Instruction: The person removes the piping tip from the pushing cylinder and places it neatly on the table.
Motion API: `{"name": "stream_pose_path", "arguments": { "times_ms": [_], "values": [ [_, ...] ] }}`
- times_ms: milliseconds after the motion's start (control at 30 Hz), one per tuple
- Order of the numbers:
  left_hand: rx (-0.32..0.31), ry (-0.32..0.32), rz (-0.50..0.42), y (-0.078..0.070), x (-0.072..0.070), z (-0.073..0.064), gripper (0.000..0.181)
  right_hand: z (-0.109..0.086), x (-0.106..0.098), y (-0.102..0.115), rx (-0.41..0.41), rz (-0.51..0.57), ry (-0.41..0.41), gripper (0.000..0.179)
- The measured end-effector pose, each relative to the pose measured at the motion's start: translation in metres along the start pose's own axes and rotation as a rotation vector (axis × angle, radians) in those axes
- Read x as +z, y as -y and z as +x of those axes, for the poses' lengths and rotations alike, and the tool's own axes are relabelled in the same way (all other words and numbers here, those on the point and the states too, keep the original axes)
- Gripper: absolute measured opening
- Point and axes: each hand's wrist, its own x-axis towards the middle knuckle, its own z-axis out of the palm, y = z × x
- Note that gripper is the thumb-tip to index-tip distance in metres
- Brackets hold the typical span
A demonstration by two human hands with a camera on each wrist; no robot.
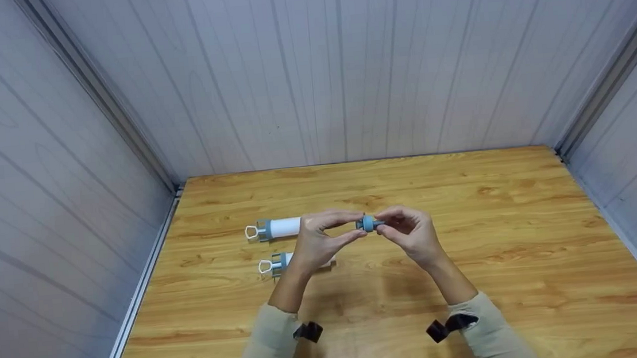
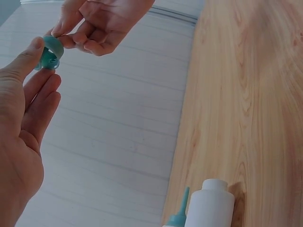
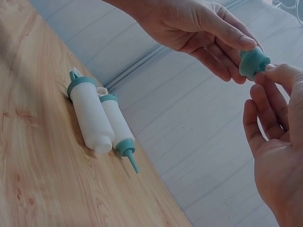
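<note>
A teal nozzle cap [image 1: 368,223] is held in the air between the hands, over the table. My left hand [image 1: 323,237] pinches its wide end between thumb and fingers. At its narrow end, my right hand [image 1: 414,237] pinches the tip with thumb and fingertips. In the left wrist view the cap [image 2: 51,51] shows a hollow, ringed end. Two white dispenser tubes with teal collars and white loop handles lie to the left. The rear tube [image 3: 118,120] has a teal pointed nozzle [image 3: 131,158]. The front tube [image 3: 90,113] shows a bare white neck.
The wooden table [image 1: 503,243] is bordered by pale panel walls [image 1: 309,70] at the back and both sides. Black straps with small blocks [image 1: 309,332] sit at both wrists. My left hand and forearm partly cover the two tubes in the head view.
</note>
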Motion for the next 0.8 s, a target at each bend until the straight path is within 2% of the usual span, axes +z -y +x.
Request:
{"name": "stream_pose_path", "arguments": {
  "times_ms": [267,633,800],
  "values": [
    [-0.028,-0.001,-0.016,-0.004,-0.002,0.003,0.026,-0.001,-0.001,0.000,-0.004,-0.034,0.022,0.029],
    [-0.011,0.014,-0.040,-0.005,0.004,0.010,0.026,0.001,-0.002,0.001,-0.049,0.011,0.071,0.044],
    [-0.002,0.023,-0.042,-0.005,0.006,0.011,0.026,0.001,-0.002,0.002,-0.036,0.007,0.070,0.041]
  ]
}}
